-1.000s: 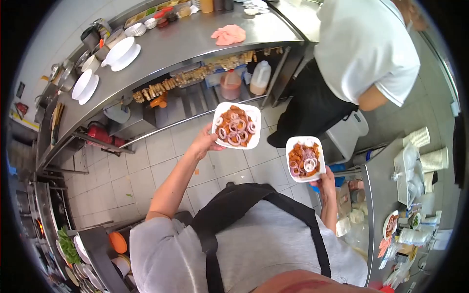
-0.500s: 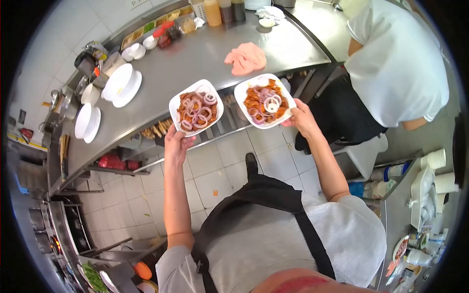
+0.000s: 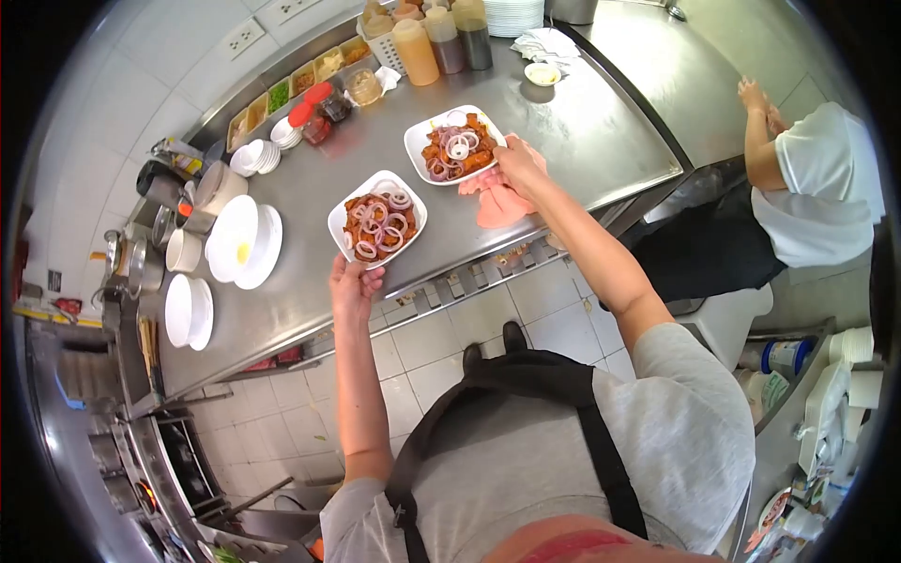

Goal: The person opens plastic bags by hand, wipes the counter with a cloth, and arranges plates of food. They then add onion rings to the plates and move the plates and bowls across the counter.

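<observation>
My left hand (image 3: 357,286) grips the near edge of a square white dish (image 3: 378,221) of reddish food topped with onion rings, held at the front part of the steel counter (image 3: 310,211). A second square dish (image 3: 454,144) with similar food is farther right and farther from me, its right edge pinched in my right hand (image 3: 519,161). A pink cloth (image 3: 507,202) lies on the counter, partly hidden beneath that dish and my right hand. Whether either dish touches the steel cannot be made out.
White bowls and plates (image 3: 267,246) stand at the counter's left. Red-lidded jars (image 3: 328,101), sauce bottles (image 3: 416,52) and ingredient trays (image 3: 279,95) line the back. A small bowl (image 3: 542,74) sits behind the right dish. Another person (image 3: 815,183) is at the right.
My view has shifted closer to the counter. My right hand has carried its dish forward over the counter, beside the pink cloth. The other person has moved right, and their hands now show.
</observation>
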`<state>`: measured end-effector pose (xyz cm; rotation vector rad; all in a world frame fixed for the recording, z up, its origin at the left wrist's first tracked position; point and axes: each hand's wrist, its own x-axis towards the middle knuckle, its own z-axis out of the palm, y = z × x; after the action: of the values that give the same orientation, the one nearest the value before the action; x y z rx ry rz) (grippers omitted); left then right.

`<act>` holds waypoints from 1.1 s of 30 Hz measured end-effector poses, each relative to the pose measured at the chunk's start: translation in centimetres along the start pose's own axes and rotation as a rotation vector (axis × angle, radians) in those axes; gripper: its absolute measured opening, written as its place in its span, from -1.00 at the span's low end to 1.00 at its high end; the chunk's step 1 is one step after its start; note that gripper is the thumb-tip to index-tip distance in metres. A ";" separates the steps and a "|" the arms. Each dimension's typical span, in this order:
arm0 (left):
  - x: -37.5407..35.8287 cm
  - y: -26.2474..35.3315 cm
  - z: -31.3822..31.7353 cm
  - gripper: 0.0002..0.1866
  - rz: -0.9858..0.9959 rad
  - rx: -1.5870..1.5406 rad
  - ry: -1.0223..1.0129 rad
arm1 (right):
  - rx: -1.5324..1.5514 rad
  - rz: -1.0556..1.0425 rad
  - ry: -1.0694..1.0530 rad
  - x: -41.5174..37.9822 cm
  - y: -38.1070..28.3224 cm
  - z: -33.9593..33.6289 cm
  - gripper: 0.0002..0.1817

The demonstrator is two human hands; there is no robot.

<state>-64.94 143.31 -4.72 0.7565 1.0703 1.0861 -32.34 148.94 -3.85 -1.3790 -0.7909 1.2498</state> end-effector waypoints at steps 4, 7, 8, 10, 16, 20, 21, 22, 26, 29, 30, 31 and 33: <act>3.2 0.1 0.8 -0.61 -0.050 -0.018 -0.060 | -0.107 -0.004 0.144 3.9 2.7 -1.0 -0.74; 5.7 0.6 1.4 -0.65 -0.057 0.024 -0.119 | 0.060 -0.006 0.210 -0.2 0.4 -1.0 -0.63; 6.4 0.5 1.5 -0.66 -0.075 0.035 -0.133 | -0.226 -0.066 0.221 -1.9 -0.1 -1.1 -0.64; 7.1 0.8 2.4 -0.64 -0.106 0.054 -0.167 | -0.710 -0.215 0.269 -4.2 0.8 -1.4 -0.60; 11.4 0.9 1.1 -0.58 -0.148 0.130 -0.484 | -0.805 -0.515 0.425 -7.8 3.7 -2.8 -0.57; 12.2 2.1 0.5 -0.60 -0.125 0.399 -0.494 | -0.706 -0.476 0.542 -15.7 4.2 -7.1 -0.59; 12.6 2.4 0.4 -0.57 -0.091 0.489 -0.461 | -0.745 -0.504 0.628 -16.8 5.2 -9.6 -0.61; 13.1 3.3 0.1 -0.55 -0.017 0.782 -0.397 | -0.746 -0.518 0.706 -20.0 5.2 -11.4 -0.64; 11.3 6.5 3.4 -0.53 0.657 1.382 -0.022 | -0.303 -0.157 1.054 -33.7 9.3 -20.2 -0.77; 6.9 7.5 8.5 -0.58 0.986 1.264 -0.013 | 0.047 -0.092 1.403 -46.7 12.3 -25.9 -0.81; 4.5 7.4 10.6 -0.60 1.072 1.274 -0.021 | 0.151 -0.135 1.485 -50.8 15.4 -29.6 -0.81; 3.7 6.7 12.2 -0.67 1.181 1.240 -0.084 | 0.276 -0.251 1.613 -55.0 15.2 -30.4 -0.82; -2.5 4.5 17.9 -0.69 1.091 1.227 -0.125 | 0.418 -0.343 1.728 -63.6 17.7 -35.8 -0.89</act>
<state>-49.74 142.57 5.98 2.5566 1.1655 1.1197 -15.87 75.87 -8.78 -1.3156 0.4424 -0.2817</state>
